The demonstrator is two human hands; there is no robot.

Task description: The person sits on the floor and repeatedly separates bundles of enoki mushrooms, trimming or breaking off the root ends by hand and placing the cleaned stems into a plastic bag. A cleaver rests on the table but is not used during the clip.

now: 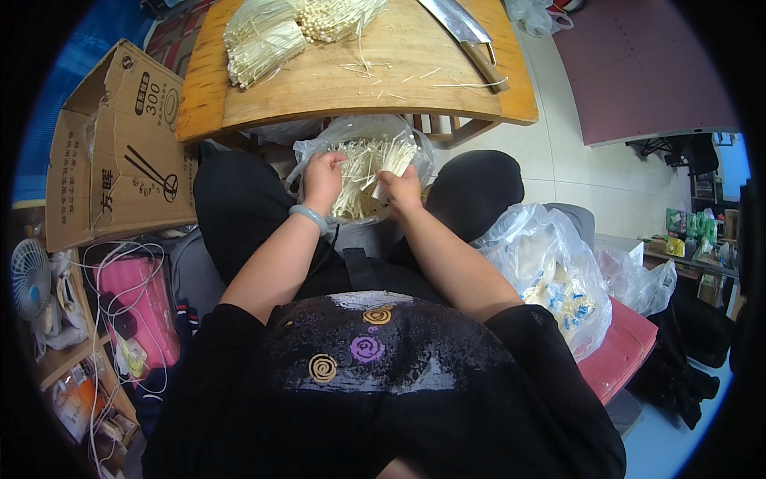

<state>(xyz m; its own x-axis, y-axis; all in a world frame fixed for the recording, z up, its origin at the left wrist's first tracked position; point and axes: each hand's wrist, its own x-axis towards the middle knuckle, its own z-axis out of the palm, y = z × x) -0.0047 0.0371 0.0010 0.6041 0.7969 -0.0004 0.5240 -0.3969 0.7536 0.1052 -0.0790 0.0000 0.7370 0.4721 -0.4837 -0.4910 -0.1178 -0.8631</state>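
Note:
My right hand grips a small bunch of enoki mushrooms by its lower end, caps pointing up and away. Below it, a clear plastic bag stands wide between my knees, full of loose enoki strands. Over the bag's left side is my left hand, fingers bent with the thumb close to the fingertips; whether strands are pinched there is unclear. On the wooden table ahead lie thick enoki bundles and a cleaver with a wooden handle.
An open cardboard box with printing stands at the left. To my right, a plastic bag of pale contents rests on a red surface. White cables hang over a pink box, near a fan.

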